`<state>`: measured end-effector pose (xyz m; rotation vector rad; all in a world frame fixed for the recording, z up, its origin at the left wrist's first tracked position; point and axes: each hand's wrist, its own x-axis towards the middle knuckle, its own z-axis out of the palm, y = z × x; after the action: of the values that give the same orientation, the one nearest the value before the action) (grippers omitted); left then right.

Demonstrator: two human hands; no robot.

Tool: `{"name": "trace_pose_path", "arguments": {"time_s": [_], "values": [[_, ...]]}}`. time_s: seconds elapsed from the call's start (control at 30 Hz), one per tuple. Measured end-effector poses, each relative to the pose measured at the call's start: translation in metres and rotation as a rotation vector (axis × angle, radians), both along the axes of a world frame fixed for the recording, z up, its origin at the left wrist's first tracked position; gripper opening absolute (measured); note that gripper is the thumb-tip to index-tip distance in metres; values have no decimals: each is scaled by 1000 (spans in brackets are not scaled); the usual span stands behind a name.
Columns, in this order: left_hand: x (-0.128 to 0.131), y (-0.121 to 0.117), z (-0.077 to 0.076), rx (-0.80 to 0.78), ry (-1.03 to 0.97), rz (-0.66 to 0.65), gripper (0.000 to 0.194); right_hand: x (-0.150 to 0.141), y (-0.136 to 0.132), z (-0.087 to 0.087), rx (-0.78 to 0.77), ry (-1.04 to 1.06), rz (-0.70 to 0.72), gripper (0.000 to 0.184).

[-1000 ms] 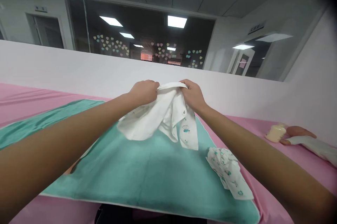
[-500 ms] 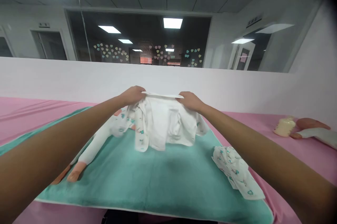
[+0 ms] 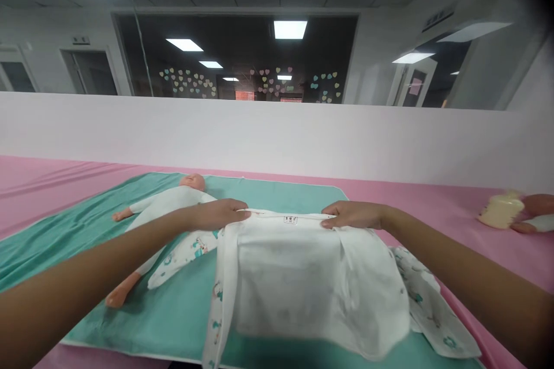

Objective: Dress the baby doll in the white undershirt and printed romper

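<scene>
A white baby top hangs stretched between my hands, its plain inside towards me and a small label at the neckline. My left hand pinches its upper edge on the left. On the right, my right hand grips the same edge between thumb and fingers. One printed sleeve spreads leftward, in front of a baby doll in a white bodysuit. The doll lies on its back, partly hidden by my left forearm. Beneath everything is a green blanket.
Another printed white garment lies at the blanket's right side, partly behind the held top. Farther right on the pink sheet are a pale yellow bottle and part of another doll. A white wall rises behind.
The top has come down and nearer to me, still held by both hands, and now hangs spread wider with its inside and label showing. The doll's head has come into sight.
</scene>
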<state>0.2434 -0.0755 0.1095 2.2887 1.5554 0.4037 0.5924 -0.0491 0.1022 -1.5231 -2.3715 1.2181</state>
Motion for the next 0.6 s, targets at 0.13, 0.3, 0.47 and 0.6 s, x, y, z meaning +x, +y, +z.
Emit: {"name": "trace_pose_path", "arguments": {"time_s": [0.13,0.3,0.47,0.6], "values": [[2,53,-52,-22,183,-100,49,-14,53,-63,297,-203,-81,52],[1,136,-111,107,430,71,43,-52,119,-126,624,-524,-216,44],[4,193,-141,153,486,187,44,-66,166,-154,727,-576,-269,42],[8,215,-154,145,485,231,39,-64,194,-170,784,-590,-243,45]]}}
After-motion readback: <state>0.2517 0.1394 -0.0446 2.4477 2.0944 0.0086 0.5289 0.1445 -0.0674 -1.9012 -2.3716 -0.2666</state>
